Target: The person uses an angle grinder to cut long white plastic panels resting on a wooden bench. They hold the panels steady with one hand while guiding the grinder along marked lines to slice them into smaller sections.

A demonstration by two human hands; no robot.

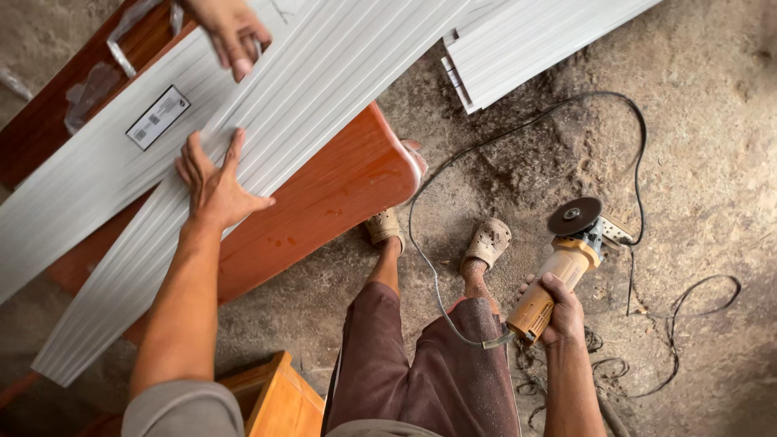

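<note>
Grinder (558, 271) in right hand (558, 311); left hand (214, 186) on panel (267, 137).

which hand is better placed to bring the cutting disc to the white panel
Right. The right hand already grips the angle grinder, disc pointing away from the body. The left hand lies flat on the ribbed white panel, steadying it on the orange board.

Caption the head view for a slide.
Left hand flat on a ribbed white panel, right hand holding an angle grinder.
</note>
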